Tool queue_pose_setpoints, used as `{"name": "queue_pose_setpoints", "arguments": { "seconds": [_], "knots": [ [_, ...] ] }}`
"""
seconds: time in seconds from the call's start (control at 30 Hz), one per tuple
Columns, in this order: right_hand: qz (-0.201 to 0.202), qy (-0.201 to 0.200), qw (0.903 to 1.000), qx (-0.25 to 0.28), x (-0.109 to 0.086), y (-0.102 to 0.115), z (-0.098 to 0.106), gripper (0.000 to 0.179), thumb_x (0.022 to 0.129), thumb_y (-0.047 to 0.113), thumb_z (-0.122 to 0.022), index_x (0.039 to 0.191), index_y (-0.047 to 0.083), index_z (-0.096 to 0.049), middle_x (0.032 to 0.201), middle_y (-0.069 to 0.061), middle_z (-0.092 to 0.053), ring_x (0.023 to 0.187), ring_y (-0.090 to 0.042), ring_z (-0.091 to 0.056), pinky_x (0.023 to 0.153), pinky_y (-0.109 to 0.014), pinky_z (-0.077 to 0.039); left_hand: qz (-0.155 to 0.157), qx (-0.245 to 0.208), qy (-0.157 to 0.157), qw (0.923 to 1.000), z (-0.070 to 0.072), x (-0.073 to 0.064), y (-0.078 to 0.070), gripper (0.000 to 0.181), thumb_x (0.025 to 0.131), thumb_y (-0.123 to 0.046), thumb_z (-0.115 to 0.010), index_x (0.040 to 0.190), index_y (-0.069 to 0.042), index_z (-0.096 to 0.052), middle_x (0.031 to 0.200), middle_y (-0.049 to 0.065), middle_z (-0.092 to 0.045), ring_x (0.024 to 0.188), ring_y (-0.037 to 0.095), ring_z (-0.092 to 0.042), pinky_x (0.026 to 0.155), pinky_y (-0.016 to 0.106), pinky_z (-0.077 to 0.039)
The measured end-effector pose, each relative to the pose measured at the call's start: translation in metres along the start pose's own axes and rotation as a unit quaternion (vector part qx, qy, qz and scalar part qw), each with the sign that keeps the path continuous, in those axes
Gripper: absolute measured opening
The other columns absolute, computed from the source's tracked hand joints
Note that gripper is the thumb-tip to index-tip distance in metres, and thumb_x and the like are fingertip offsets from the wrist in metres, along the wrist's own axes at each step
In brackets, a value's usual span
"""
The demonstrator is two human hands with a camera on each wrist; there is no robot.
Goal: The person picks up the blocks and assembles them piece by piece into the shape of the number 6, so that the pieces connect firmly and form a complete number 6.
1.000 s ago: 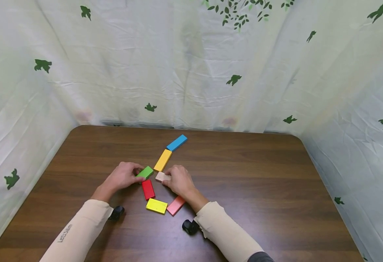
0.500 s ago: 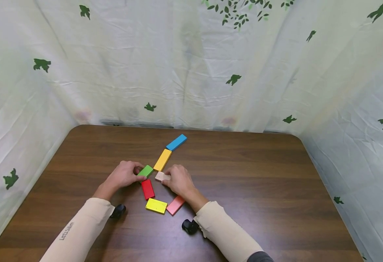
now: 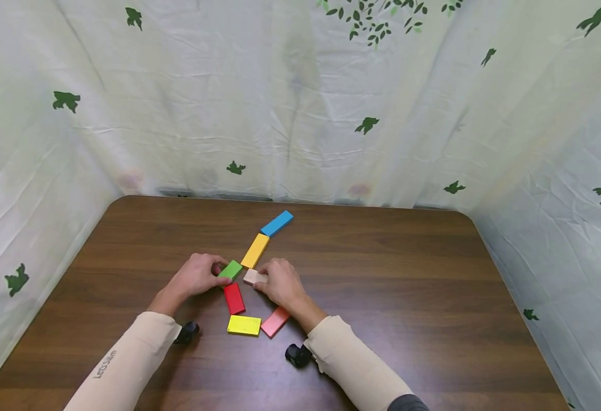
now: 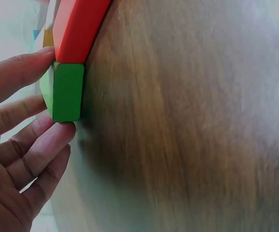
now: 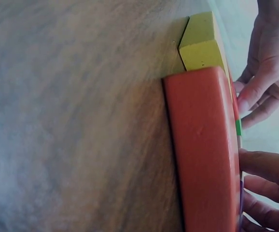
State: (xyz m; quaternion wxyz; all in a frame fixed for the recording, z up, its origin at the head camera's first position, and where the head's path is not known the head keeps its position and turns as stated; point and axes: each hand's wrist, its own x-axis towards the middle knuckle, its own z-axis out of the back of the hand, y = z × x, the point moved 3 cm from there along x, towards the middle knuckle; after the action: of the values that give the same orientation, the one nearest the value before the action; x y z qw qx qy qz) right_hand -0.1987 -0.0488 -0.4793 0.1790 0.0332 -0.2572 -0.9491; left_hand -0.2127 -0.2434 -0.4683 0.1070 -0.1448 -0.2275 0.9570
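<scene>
My left hand (image 3: 197,275) pinches a green wooden block (image 3: 230,270) between thumb and fingers. In the left wrist view the green block (image 4: 68,92) lies flat, its end against the red block (image 4: 79,29). My right hand (image 3: 281,281) grips a pale block (image 3: 251,277), most of it hidden under the fingers. Below the green block lies the red block (image 3: 234,299), then a yellow block (image 3: 244,325) and a pink block (image 3: 276,322) beside the right wrist. In the right wrist view a purple sliver (image 5: 241,198) shows by the right fingers.
An orange-yellow block (image 3: 255,251) and a blue block (image 3: 277,223) run away toward the back of the brown table (image 3: 392,297). White curtains (image 3: 300,103) with green leaf prints surround the table on the far side and both flanks.
My left hand and the green block have shifted slightly right. The red block has moved a little right with them, and the yellow block has turned more level. The right hand stays put.
</scene>
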Motion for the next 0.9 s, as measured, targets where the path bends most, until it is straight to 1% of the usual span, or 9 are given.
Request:
{"name": "queue_pose_setpoints", "arguments": {
  "seconds": [0.17,0.47,0.73,0.9],
  "knots": [
    [0.001,-0.001,1.0000,-0.001,-0.0002,-0.0001,0.0003,0.020,0.081,0.027,-0.079,0.095,0.013,-0.078,0.084,0.003,-0.065,0.082,-0.013,-0.054,0.071,-0.025,-0.045,0.012,-0.007,0.004,0.9999,-0.0026,-0.0008,-0.0013,0.047,0.079,-0.029,-0.079,0.114,0.000,-0.067,0.079,0.003,-0.060,0.070,0.017,-0.051,0.058,0.027,-0.042],
    [0.002,0.002,1.0000,-0.001,0.0002,0.0001,0.0003,0.020,0.081,0.027,-0.079,0.095,0.013,-0.078,0.084,0.004,-0.065,0.083,-0.013,-0.055,0.072,-0.025,-0.045,0.020,-0.013,0.003,0.9997,-0.0055,-0.0022,-0.0026,0.048,0.080,-0.031,-0.078,0.115,-0.001,-0.066,0.081,0.004,-0.060,0.070,0.018,-0.050,0.058,0.027,-0.042],
    [-0.005,0.007,1.0000,0.003,-0.0002,0.0006,0.0001,0.021,0.082,0.027,-0.078,0.097,0.012,-0.078,0.084,0.003,-0.064,0.082,-0.013,-0.053,0.072,-0.025,-0.044,0.013,-0.013,-0.006,0.9998,-0.0068,-0.0033,-0.0052,0.045,0.080,-0.030,-0.078,0.112,-0.001,-0.067,0.078,0.003,-0.060,0.067,0.017,-0.050,0.057,0.027,-0.042],
    [0.001,0.002,1.0000,0.000,-0.0001,0.0005,-0.0001,0.019,0.081,0.027,-0.079,0.095,0.013,-0.078,0.084,0.003,-0.064,0.082,-0.013,-0.054,0.072,-0.025,-0.045,0.003,-0.017,-0.010,0.9998,-0.0075,-0.0046,-0.0088,0.043,0.080,-0.029,-0.079,0.110,-0.001,-0.068,0.076,0.002,-0.060,0.066,0.016,-0.049,0.056,0.027,-0.042]
  ]
}}
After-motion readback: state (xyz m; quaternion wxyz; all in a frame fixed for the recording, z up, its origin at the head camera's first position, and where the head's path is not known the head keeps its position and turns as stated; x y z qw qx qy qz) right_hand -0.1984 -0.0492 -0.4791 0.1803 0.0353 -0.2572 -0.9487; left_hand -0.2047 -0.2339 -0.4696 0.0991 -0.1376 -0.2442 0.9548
